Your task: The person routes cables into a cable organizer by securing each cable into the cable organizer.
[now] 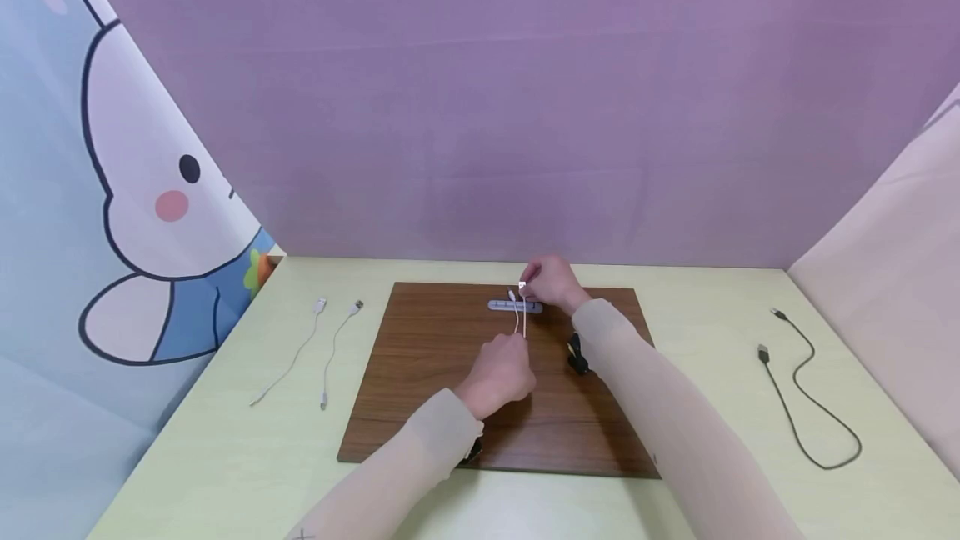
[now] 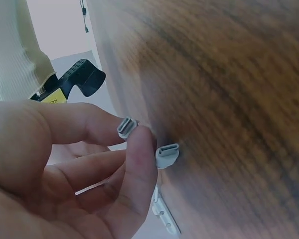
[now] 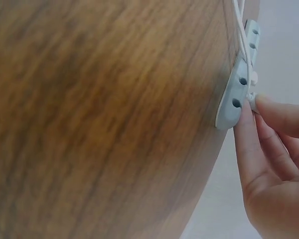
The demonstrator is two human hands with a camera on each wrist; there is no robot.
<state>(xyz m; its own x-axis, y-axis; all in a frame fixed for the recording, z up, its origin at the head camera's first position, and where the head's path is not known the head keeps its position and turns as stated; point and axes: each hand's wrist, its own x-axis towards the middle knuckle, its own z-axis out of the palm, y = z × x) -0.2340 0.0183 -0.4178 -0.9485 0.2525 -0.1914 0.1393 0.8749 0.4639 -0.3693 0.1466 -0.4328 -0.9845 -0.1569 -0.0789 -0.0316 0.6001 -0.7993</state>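
Note:
A pale blue-grey cable holder strip (image 3: 228,113) with several round holes sits near the far edge of the brown wooden board (image 1: 427,382). My right hand (image 1: 553,282) pinches the end of a white charging cable (image 1: 524,319) between thumb and forefinger, right beside the strip. A second white cable (image 1: 516,317) runs alongside, its plug end over the strip. Nearer me, my left hand (image 1: 501,367) holds the other ends above the board. In the left wrist view one USB-C plug (image 2: 125,127) is pinched at the fingertips, and another USB-C plug (image 2: 167,156) shows just beyond the thumb.
Two more white cables, one outer (image 1: 296,357) and one inner (image 1: 332,357), lie on the pale table (image 1: 225,457) left of the board. A black USB cable (image 1: 783,402) lies curved at the right. A purple cloth wall (image 1: 480,123) stands behind the table.

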